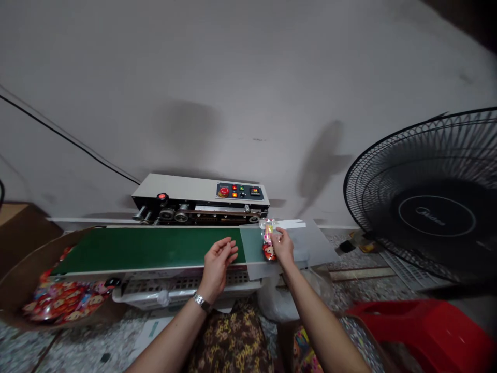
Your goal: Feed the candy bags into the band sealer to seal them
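Observation:
My right hand (284,247) pinches the side of a small clear plastic packet (268,239). The packet has a red cartoon face at its near end and yellow and pink contents above. It lies over a translucent sheet (254,259) at the right end of a green conveyor belt (155,247). Over the belt's near edge hovers my left hand (219,264), holding nothing, its fingers loosely curved and apart from the thumb. Behind the belt stands a bag sealing machine (186,189) with lit red and green buttons and a red stop knob (223,192).
A box (11,285) at the belt's left end holds many red packets (66,300). Below the belt is a white plastic basket (155,295). To the right stand a large black fan (435,212) and a red stool (435,331). Colourful packets (305,352) sit near my lap.

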A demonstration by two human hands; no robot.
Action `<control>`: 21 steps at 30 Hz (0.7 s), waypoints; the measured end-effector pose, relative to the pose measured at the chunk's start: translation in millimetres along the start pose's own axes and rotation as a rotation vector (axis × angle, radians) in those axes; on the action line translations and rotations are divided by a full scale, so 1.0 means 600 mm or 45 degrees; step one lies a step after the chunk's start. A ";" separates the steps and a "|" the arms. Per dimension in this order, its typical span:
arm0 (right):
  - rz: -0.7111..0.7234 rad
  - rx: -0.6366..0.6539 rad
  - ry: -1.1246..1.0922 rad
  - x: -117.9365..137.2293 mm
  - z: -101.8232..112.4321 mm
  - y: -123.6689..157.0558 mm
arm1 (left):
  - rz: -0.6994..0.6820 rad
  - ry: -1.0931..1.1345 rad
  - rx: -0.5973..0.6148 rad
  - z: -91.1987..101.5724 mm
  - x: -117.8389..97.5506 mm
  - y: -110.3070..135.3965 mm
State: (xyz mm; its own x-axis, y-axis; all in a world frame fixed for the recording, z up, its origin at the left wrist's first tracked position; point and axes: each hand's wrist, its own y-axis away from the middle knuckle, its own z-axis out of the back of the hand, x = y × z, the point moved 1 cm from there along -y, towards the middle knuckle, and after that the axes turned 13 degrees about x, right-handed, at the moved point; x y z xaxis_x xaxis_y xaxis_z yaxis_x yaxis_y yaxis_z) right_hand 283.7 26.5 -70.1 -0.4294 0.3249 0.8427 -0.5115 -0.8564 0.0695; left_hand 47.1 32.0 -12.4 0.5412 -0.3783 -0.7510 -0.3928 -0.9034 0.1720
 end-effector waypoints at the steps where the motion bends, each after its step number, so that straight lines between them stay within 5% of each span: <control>1: -0.043 -0.027 0.081 -0.009 0.001 -0.011 | 0.020 -0.007 -0.002 0.006 0.002 0.005; 7: -0.119 0.004 0.199 -0.008 -0.030 -0.031 | 0.094 -0.039 -0.040 0.029 0.013 0.027; 14: 0.082 0.175 0.553 0.073 -0.059 -0.003 | 0.127 -0.127 0.006 0.030 0.019 0.033; 17: 0.263 0.187 0.597 0.098 -0.003 0.036 | 0.169 -0.219 0.075 0.027 0.018 0.056; 21: 0.387 0.304 0.450 0.050 0.142 0.117 | 0.230 -0.378 0.123 0.036 0.032 0.087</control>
State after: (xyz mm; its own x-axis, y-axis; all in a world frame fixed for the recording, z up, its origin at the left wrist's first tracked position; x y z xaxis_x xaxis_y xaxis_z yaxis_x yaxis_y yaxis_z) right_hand 298.3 -58.3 6.0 -0.7783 0.1276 0.6148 -0.1585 -0.9874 0.0043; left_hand 20.9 -18.3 -31.7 0.2225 -0.4422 -0.8689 -0.5388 -0.7985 0.2684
